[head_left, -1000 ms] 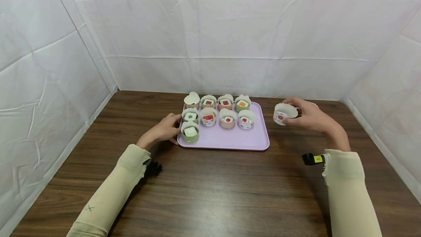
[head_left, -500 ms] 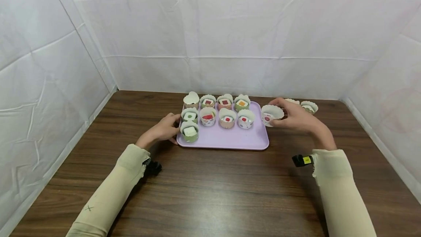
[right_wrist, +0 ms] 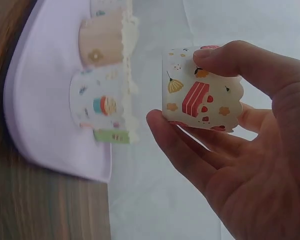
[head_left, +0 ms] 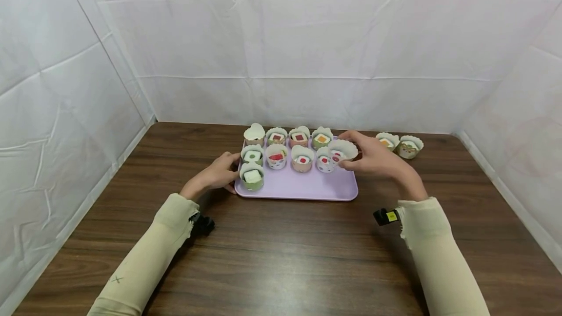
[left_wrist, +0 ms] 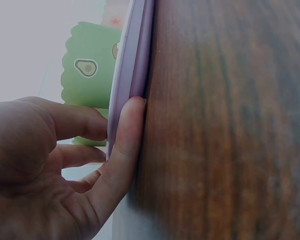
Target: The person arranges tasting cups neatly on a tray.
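My right hand [head_left: 373, 156] holds a scallop-edged paper baking cup [head_left: 349, 147] between thumb and fingers. It hangs above the right end of the lilac tray [head_left: 303, 188], overlapping a white printed cup [head_left: 322, 165] in the head view. Cake-slice prints decorate the held cup [right_wrist: 210, 107] in the right wrist view, where it stands apart from the cups on the tray. Thumb and fingers of my left hand [head_left: 216, 172] pinch the tray's left rim [left_wrist: 132, 55]. Right beside those fingers sits a green avocado-print cup [left_wrist: 90, 75] with a white piece in it.
Several more paper cups fill the tray's back and left side, with white pieces topped in red, orange or green, such as this orange-topped one [head_left: 322, 138]. Two filled cups stand on the table at the back right, including a brown one [head_left: 409, 147]. White sheeting [head_left: 307, 38] surrounds the table.
My right hand has carried its cup leftward from beside the tray to above its right end, uncovering the two cups on the table behind. My left hand stays at the tray's rim.
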A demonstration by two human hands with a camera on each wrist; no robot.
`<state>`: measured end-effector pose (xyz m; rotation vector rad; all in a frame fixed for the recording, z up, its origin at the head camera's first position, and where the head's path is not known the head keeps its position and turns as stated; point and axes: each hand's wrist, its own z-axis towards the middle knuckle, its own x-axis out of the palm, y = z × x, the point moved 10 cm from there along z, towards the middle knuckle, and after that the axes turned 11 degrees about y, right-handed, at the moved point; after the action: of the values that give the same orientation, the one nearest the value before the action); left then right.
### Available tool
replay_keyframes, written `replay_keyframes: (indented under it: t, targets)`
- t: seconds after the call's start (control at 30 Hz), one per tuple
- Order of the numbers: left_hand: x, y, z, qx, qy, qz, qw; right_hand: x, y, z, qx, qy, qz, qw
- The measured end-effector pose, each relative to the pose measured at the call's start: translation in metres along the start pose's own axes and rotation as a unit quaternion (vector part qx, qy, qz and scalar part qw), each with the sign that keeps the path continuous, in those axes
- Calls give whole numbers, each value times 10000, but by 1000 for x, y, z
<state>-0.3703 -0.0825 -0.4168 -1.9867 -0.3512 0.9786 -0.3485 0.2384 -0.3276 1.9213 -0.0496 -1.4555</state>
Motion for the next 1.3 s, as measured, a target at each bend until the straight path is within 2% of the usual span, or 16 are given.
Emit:
replay_keyframes:
  t: [0.4,0.73,1.0,1.2,1.3]
  targets:
    - [-1,1,0,23,-39,49,10000,21,26,22,-367,178,115,9991]
    - [0,0,0,31,-3,63,10000,44,53,41,-871,391,276,9951]
    - [0,0,0,-21,-18,55,10000,60,71,57,-889,458,222,9947]
    - [0,0,0,-6,-20,16,10000,66,84,61,-862,511,29,9950]
    - [0,0,0,-13,-18,14,10000,71,91,62,-982,572,35,9935]
